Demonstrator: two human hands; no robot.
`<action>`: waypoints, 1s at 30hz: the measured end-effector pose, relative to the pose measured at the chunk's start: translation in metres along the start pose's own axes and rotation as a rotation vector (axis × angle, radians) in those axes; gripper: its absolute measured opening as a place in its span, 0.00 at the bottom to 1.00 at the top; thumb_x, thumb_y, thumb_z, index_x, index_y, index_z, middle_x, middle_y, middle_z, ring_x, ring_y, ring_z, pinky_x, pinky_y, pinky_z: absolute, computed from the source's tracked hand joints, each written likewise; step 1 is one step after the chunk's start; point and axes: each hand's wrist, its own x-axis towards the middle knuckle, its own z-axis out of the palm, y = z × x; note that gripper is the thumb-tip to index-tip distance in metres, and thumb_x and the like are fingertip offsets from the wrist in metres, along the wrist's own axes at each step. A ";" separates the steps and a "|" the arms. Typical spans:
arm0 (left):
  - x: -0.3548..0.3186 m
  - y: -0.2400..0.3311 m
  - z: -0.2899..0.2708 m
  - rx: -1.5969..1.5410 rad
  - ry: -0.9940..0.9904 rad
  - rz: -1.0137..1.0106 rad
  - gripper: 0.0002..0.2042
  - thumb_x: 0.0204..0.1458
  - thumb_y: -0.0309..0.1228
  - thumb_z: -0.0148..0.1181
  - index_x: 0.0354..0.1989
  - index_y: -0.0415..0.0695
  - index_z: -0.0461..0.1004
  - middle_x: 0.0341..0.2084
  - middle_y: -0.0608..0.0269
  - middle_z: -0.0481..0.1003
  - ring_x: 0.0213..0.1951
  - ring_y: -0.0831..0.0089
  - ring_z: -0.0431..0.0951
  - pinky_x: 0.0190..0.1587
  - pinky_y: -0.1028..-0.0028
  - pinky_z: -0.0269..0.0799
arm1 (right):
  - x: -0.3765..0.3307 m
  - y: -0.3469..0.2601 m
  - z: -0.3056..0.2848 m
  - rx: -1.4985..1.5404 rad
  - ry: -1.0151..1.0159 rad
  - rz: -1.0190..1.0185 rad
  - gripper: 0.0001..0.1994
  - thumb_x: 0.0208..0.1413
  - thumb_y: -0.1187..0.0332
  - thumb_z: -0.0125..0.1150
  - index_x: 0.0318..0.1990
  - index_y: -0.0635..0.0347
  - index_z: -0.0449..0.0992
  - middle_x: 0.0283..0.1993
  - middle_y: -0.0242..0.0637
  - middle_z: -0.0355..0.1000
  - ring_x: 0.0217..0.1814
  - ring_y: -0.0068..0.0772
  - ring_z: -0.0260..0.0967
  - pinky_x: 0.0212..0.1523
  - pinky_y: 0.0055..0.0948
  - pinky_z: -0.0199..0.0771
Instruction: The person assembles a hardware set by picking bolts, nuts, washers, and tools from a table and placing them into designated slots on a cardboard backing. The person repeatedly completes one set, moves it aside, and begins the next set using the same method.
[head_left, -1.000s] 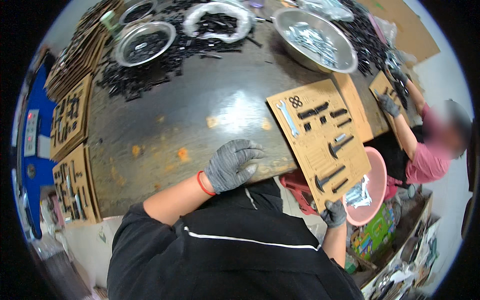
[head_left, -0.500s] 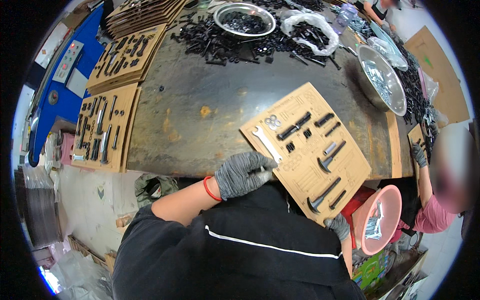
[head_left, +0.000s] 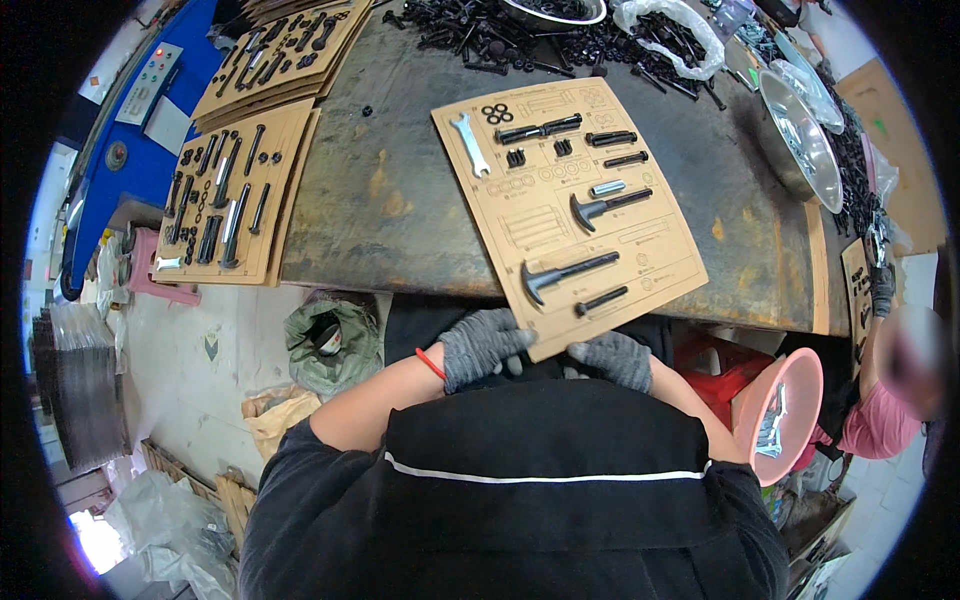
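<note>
A brown printed cardboard sheet (head_left: 665,275) rests partly on the table, its near corner jutting past the front edge toward me. On it sit a silver open-ended wrench (head_left: 469,146), black rings (head_left: 496,113), dark bolts (head_left: 538,128), a silver sleeve (head_left: 607,187) and two black T-shaped bolts (head_left: 572,276). My left hand (head_left: 484,348), in a grey knit glove, closes at the sheet's near left corner. My right hand (head_left: 614,360), gloved alike, pinches its near edge just right of that corner. The fingertips beneath the sheet are hidden.
Stacked cardboard sheets with hardware (head_left: 262,215) lie at the left. Loose black bolts (head_left: 480,45) heap at the back. A steel bowl (head_left: 800,140) stands right; a pink basin (head_left: 790,410) sits below the table edge. Another person's gloved hand (head_left: 882,290) is far right.
The sheet has turned and shifted left and away from me. My left hand has left the wrench's end for the near corner; my right hand has moved left along with the sheet.
</note>
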 end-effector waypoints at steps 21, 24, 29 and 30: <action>-0.004 0.090 -0.128 0.741 0.785 -0.051 0.17 0.49 0.41 0.61 0.35 0.37 0.76 0.26 0.43 0.75 0.31 0.55 0.78 0.35 0.63 0.70 | 0.121 -0.254 -0.247 -1.346 0.891 -0.316 0.22 0.49 0.80 0.51 0.53 0.49 0.71 0.46 0.46 0.73 0.43 0.46 0.71 0.48 0.38 0.70; 0.042 0.119 -0.146 0.733 0.982 0.072 0.16 0.50 0.40 0.59 0.37 0.37 0.76 0.30 0.46 0.77 0.35 0.57 0.78 0.39 0.66 0.71 | 0.153 -0.295 -0.248 -1.478 0.811 -0.275 0.22 0.50 0.77 0.50 0.54 0.49 0.71 0.51 0.48 0.70 0.54 0.47 0.68 0.53 0.38 0.68; 0.119 0.133 -0.196 0.661 1.044 0.193 0.14 0.51 0.37 0.59 0.38 0.38 0.76 0.32 0.49 0.77 0.35 0.60 0.77 0.40 0.69 0.71 | 0.199 -0.306 -0.278 -1.744 0.789 -0.242 0.13 0.52 0.64 0.54 0.45 0.53 0.75 0.53 0.48 0.67 0.53 0.47 0.67 0.51 0.38 0.69; 0.130 0.136 -0.201 0.638 1.066 0.229 0.14 0.51 0.37 0.60 0.38 0.38 0.75 0.32 0.50 0.77 0.35 0.61 0.77 0.40 0.69 0.71 | 0.198 -0.304 -0.277 -1.685 0.817 -0.314 0.12 0.50 0.68 0.55 0.43 0.53 0.75 0.52 0.47 0.67 0.53 0.47 0.68 0.50 0.38 0.69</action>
